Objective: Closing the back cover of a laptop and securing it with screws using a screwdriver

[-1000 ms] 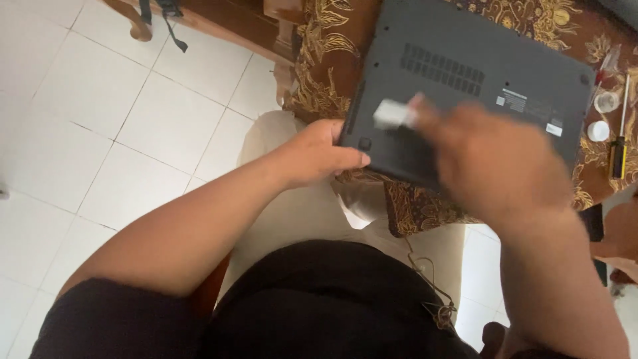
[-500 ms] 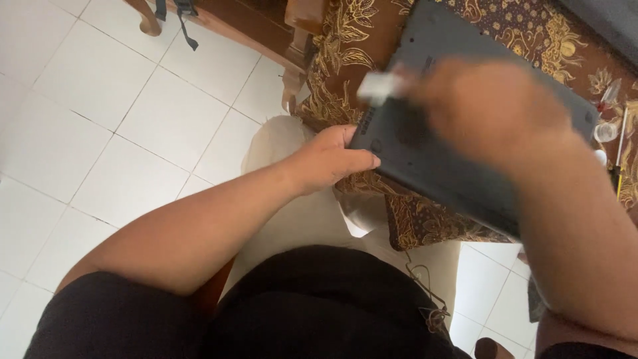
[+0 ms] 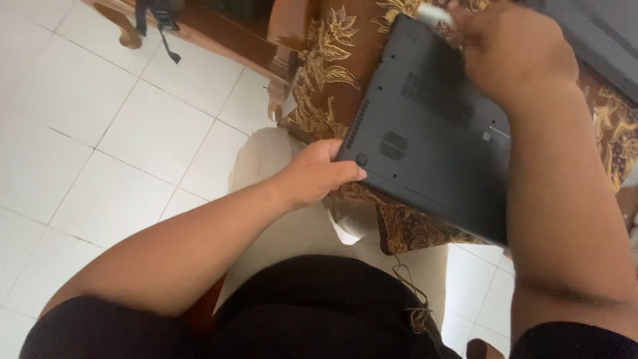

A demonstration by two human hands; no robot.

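While our left hand grips the near corner of the upturned dark laptop on the patterned cloth, our right hand pinches a small white object at its far edge; base panel still on.

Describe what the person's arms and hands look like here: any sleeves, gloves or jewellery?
Both arms are bare from hand to upper arm, where short black sleeves begin at the bottom edge of the picture. The left hand wears no glove, and no ring, watch or bracelet shows on it or its wrist. The right hand is also ungloved and looks bare of jewellery, though it is blurred, so small details cannot be told.
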